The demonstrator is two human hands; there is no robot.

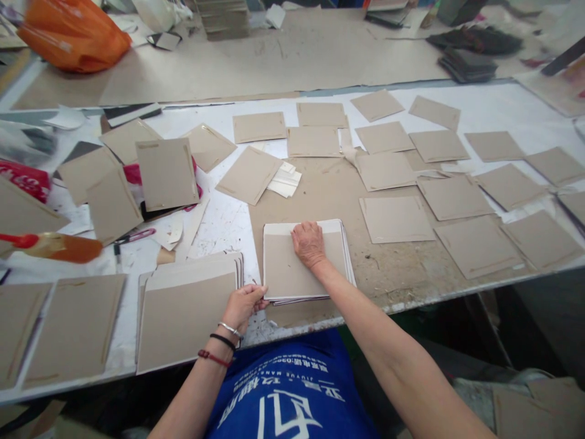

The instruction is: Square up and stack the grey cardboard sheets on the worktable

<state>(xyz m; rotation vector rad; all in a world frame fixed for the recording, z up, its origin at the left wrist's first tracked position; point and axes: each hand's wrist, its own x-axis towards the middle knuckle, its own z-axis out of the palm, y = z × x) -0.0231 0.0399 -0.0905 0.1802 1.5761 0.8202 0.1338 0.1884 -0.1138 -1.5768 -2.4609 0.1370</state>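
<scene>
Surface: white-topped workbench (219, 228), paint-flecked, with a brown card underlay (388, 283) across its middle; a beige-covered table (274, 55) stands beyond it.
View: head, 1 camera, looking down on both hands.
Progress: 2 stacks formed at the near edge; over 20 tan card sheets (478, 247) remain spread singly across the bench, a few overlapping.
Stack positions: squared card stack (286, 268) on the underlay; second card stack (187, 323) just left of it, on the white top.
Right hand: right hand (309, 245) open, palm flat on top of the squared card stack, fingers spread slightly.
Left hand: left hand (242, 306) narrowly curled between the stacks, fingers (260, 302) touching the squared card stack's left edge; whether it grips cannot be told.
Rest: orange plastic bag (73, 36) at far left; pink-handled scissors (134, 236) beside the sheets; dark card bundles (466, 66) at back right.
</scene>
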